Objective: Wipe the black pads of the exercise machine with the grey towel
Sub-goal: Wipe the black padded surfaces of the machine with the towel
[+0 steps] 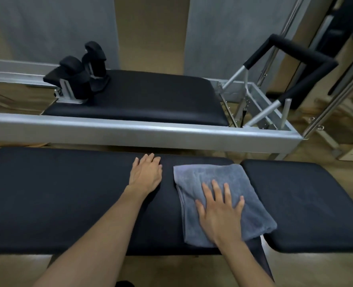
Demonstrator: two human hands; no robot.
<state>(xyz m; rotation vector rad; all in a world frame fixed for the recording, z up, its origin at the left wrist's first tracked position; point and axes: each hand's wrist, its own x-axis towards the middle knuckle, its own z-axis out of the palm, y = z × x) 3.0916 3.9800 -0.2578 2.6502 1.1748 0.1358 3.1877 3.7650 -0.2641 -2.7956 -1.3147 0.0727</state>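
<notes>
Five splayed fingers (227, 193) on towel (208, 175)

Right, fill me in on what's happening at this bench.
A person is wiping down black exercise pads. The right hand presses flat, fingers spread, on a folded grey towel lying at the right end of the long near pad, beside the gap to the next pad. The left hand rests bare on the same long pad, left of the towel. The machine behind is untouched.
</notes>
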